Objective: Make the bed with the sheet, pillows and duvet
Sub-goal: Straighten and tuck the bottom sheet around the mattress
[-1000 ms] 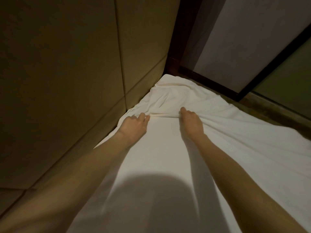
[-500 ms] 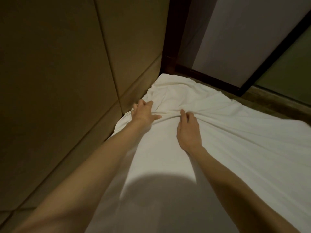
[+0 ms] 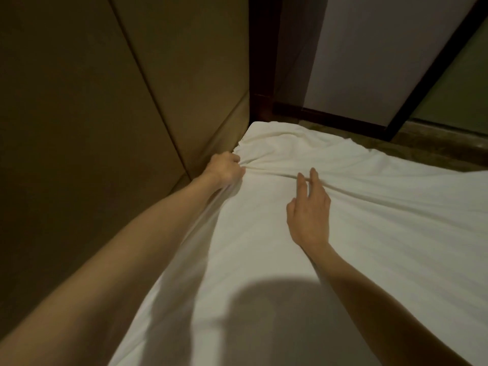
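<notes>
Now the left hand (image 3: 225,167) grips bunched sheet (image 3: 369,233); the right hand (image 3: 310,215) lies open on it.

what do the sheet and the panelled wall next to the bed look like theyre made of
Sheet: soft matte white woven cloth, maybe cotton; it bunches into folds in the left hand.
Wall panels: tan and matte with recessed seams, perhaps padded fabric or leatherette; too dim to tell.

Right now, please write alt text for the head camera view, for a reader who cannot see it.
A person's left hand bunches a white sheet in a closed grip at the bed's edge beside a padded headboard, while the right hand lies open and flat on the sheet. Wrinkles run between the hands toward the far corner.
</notes>
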A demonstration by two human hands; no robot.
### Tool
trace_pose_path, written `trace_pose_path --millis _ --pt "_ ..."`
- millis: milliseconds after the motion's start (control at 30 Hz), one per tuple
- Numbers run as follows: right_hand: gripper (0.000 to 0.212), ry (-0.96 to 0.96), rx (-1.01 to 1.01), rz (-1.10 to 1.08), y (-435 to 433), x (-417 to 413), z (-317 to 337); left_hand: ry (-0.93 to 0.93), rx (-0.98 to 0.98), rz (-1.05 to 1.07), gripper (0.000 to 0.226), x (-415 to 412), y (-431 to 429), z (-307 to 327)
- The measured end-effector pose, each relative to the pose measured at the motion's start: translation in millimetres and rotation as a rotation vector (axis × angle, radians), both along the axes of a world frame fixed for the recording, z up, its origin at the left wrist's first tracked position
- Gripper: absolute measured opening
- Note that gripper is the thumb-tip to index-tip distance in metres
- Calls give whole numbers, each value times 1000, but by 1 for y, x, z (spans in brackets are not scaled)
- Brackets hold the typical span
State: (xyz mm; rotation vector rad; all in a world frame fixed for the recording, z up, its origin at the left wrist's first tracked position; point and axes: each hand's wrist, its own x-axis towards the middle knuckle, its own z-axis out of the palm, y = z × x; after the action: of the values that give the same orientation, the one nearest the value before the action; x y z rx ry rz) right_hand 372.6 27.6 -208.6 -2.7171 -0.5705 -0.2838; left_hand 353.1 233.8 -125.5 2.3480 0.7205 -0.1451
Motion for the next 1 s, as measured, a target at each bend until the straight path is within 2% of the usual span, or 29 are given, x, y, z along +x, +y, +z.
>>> trace_pose_path --millis 67,133,167,200,267,333,367,400,500,533,567,600,667,800,900,1000 --pt "54 -22 8 17 -1 0 -2 -1 -161 72 16 0 -4 1" --pt "51 -32 12 26 -1 2 -4 9 -382 164 25 1 -6 -1" --pt "50 -31 8 28 -1 2 -5 5 -431 192 33 2 -6 -4" --pt "49 -28 2 29 -1 2 -5 -26 -435 209 36 2 -7 -8" --pt "48 -29 -16 37 -1 3 -6 -89 -322 200 33 6 -8 -21" --pt "47 -31 -32 39 -1 4 -6 -21 -152 140 53 8 -11 -34" --pt "46 -33 -38 35 -2 4 -7 -7 -139 130 58 9 -13 -38" --pt "46 -37 -41 32 -2 4 -7 -44 -190 161 55 10 -13 -44" --pt "45 -56 -30 33 -2 3 -9 -257 -496 442 32 8 -6 -52" --pt "45 -62 -28 35 -2 3 -9 -285 -503 502 27 8 -4 -53" --pt "45 -71 -28 37 -3 3 -10 -290 -401 508 24 6 -3 -51" --pt "45 -80 -30 39 -3 3 -10 -277 -211 451 22 6 -3 -47" --pt "45 -93 -34 43 -3 3 -9 -247 134 183 19 4 -5 -31" --pt "45 -85 -29 36 -3 3 -7 -32 427 -313 51 3 -15 -4" --pt "41 -101 -30 30 -3 3 -7 95 389 -412 44 1 -23 -17" --pt "39 -95 -22 27 -4 5 -9 193 279 -276 64 5 -35 -40"
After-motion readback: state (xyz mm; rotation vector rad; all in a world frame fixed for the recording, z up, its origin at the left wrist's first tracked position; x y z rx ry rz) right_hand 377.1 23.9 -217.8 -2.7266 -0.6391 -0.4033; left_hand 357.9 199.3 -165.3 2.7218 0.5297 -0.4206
